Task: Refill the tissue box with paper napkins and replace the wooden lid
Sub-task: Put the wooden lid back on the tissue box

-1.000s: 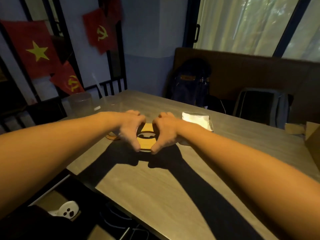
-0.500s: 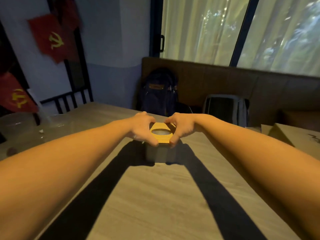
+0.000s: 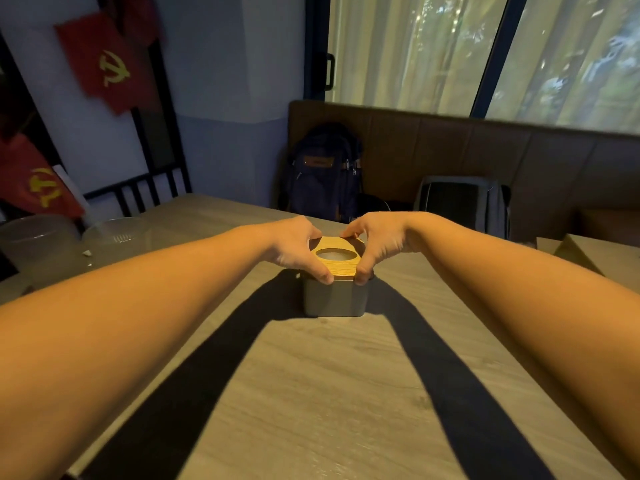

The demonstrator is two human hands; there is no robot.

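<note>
Grey wood-grain table [image 3: 329, 393] fills the lower view, with a padded bench and two backpacks behind it at twelve o'clock. Near the table's far edge stands a grey tissue box [image 3: 334, 297], upright, with the wooden lid [image 3: 337, 265] lying on its top; an oval opening shows in the lid's middle. Left hand [image 3: 294, 245] pinches the lid's nine o'clock side, thumb at the near corner and fingers curled over the far edge. Right hand [image 3: 379, 242] pinches the three o'clock side the same way. Both grips are narrow, closed onto the lid's edges. Two cloudy plastic cups [image 3: 41, 247] sit at ten o'clock, well apart from the box.
</note>
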